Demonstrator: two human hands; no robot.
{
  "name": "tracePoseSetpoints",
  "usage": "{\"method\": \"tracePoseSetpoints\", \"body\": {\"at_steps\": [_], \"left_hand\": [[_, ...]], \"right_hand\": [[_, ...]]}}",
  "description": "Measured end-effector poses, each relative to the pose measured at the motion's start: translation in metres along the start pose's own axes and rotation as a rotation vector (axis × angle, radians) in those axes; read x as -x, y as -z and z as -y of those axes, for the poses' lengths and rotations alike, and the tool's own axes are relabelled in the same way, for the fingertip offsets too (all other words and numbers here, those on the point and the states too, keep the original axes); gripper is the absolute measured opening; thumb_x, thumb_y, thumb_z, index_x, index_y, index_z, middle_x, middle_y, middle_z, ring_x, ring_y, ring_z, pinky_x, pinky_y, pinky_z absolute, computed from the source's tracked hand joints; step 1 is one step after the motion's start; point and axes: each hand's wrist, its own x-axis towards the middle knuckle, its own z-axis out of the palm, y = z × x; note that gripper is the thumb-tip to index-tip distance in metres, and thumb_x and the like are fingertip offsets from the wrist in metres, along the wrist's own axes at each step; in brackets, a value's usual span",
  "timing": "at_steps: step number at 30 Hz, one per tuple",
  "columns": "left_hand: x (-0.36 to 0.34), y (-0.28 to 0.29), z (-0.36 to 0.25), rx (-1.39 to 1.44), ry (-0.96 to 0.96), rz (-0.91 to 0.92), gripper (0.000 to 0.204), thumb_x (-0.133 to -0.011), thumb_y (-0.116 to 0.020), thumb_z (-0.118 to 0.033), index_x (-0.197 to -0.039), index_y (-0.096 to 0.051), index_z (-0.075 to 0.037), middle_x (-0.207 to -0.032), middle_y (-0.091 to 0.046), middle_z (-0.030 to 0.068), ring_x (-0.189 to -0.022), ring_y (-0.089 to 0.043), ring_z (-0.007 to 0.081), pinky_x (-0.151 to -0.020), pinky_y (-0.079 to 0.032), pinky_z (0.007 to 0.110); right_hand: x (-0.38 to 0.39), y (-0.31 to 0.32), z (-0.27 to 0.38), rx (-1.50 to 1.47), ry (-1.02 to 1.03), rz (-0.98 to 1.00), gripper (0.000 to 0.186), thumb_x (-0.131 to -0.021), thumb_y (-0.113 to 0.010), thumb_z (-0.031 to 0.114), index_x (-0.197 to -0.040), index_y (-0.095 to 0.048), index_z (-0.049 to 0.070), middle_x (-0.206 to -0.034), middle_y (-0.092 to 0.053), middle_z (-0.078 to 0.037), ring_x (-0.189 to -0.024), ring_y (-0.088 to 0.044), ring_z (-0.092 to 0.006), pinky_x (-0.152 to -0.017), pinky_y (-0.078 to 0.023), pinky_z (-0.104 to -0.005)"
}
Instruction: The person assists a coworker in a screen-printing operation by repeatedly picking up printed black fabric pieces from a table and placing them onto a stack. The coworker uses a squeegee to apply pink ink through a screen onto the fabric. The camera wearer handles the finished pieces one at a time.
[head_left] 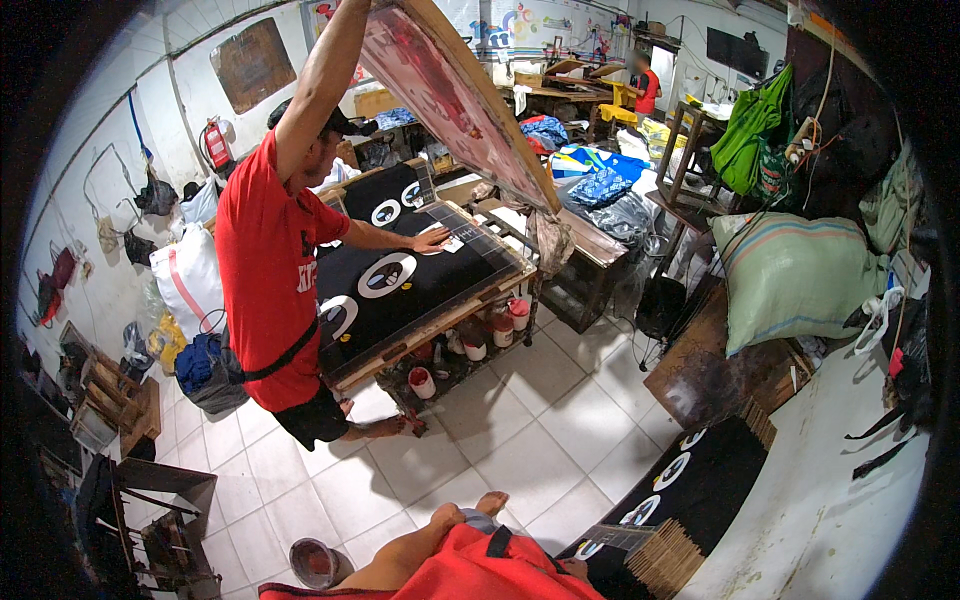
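My left hand point(446, 517) hangs low in front of my red shirt point(470, 575), beside grey fabric; I cannot make out its fingers clearly. My right hand point(575, 568) shows only partly at the shirt's right, near black printed panels point(660, 478) with white eye-like shapes; its fingers are hidden. A co-worker point(258, 280) in red stands at a printing table point(440, 362), one arm raised at a hinged screen frame point(470, 100), the other hand point(428, 240) flat on a pale piece on black fabric point(372, 310).
Paint tubs point(475, 335) sit under the table. A bucket point(313, 565) stands on the tiled floor point(540, 400). A stuffed green sack point(800, 280), a wooden stool point(683, 155) and fabric piles point(600, 175) crowd the right. Another person point(645, 85) stands at the back.
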Motion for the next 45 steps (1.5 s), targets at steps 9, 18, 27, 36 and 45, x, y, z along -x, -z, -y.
{"method": "tracePoseSetpoints", "body": {"at_steps": [9,18,27,36,45], "left_hand": [[-0.008,-0.004,0.002,-0.03,0.002,-0.008,0.037,-0.067,-0.054,-0.024,-0.093,-0.066,-0.002,-0.1,-0.06,0.0233,-0.097,-0.059,0.0345,-0.081,-0.046,0.039],[-0.029,-0.017,0.019,-0.069,-0.041,-0.028,0.034,-0.07,-0.054,-0.03,-0.092,-0.066,-0.006,-0.1,-0.06,0.022,-0.094,-0.059,0.0361,-0.08,-0.047,0.043],[-0.019,-0.011,0.012,-0.026,-0.042,-0.025,0.036,-0.068,-0.055,-0.024,-0.094,-0.065,0.0,-0.1,-0.06,0.0234,-0.097,-0.059,0.0352,-0.08,-0.046,0.039],[-0.002,-0.009,0.005,0.02,-0.018,-0.058,0.034,-0.07,-0.053,-0.024,-0.093,-0.065,-0.001,-0.099,-0.06,0.0239,-0.097,-0.058,0.0358,-0.082,-0.045,0.041],[0.005,-0.006,0.003,0.056,-0.019,-0.053,0.035,-0.07,-0.058,-0.03,-0.093,-0.065,-0.006,-0.098,-0.061,0.0211,-0.095,-0.059,0.0357,-0.081,-0.046,0.043]], "right_hand": [[0.006,0.005,0.018,-0.036,-0.009,0.019,0.025,-0.065,-0.067,0.022,-0.085,-0.069,0.006,-0.077,-0.067,-0.009,-0.069,-0.063,-0.0171,-0.066,-0.05,-0.0287],[0.012,0.006,0.025,-0.011,-0.018,0.017,0.028,-0.065,-0.067,0.026,-0.087,-0.07,0.009,-0.083,-0.068,-0.008,-0.076,-0.065,-0.018,-0.07,-0.05,-0.0276],[-0.004,-0.003,-0.005,0.061,0.107,0.019,0.032,-0.063,-0.062,0.032,-0.087,-0.07,0.013,-0.085,-0.067,-0.01,-0.079,-0.065,-0.0226,-0.074,-0.05,-0.0311],[-0.006,-0.003,-0.013,0.005,0.152,0.01,0.034,-0.065,-0.062,0.033,-0.087,-0.07,0.009,-0.081,-0.067,-0.011,-0.074,-0.065,-0.0241,-0.07,-0.051,-0.0323],[-0.015,-0.008,-0.023,0.036,0.113,0.012,0.038,-0.064,-0.069,0.043,-0.086,-0.07,0.012,-0.073,-0.067,-0.007,-0.066,-0.063,-0.0154,-0.063,-0.05,-0.0275]]}}
